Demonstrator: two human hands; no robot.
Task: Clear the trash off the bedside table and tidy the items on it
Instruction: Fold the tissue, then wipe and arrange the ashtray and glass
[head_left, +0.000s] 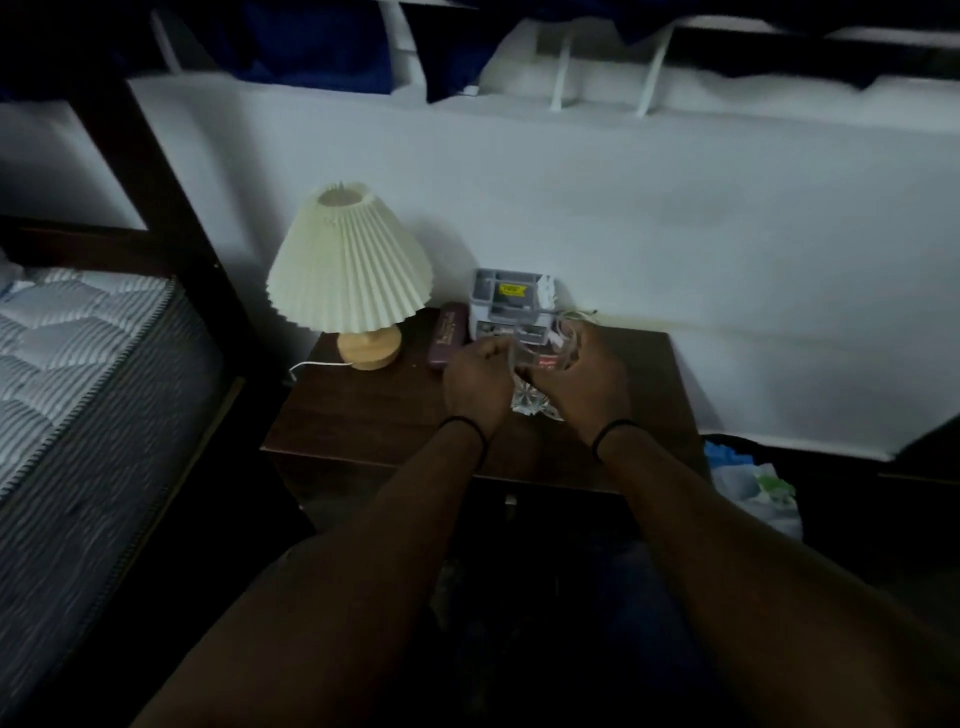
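Dark wooden bedside table (363, 415): both hands over rear centre. Left hand (475, 382) and right hand (584, 376), fingers curled, pinching thin clear plastic wrapper (540, 345) between them. Crumpled clear plastic piece (530, 402) lies on tabletop directly beneath hands. Grey organiser box (506, 296) just behind fingers.

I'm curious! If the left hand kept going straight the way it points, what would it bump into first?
Probably the small grey organizer at the back of the bedside table; the left hand points toward it, though depth is unclear.

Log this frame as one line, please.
stage: gathering clear wrapper | left hand: grips clear wrapper | right hand: grips it too | lamp: upright, left
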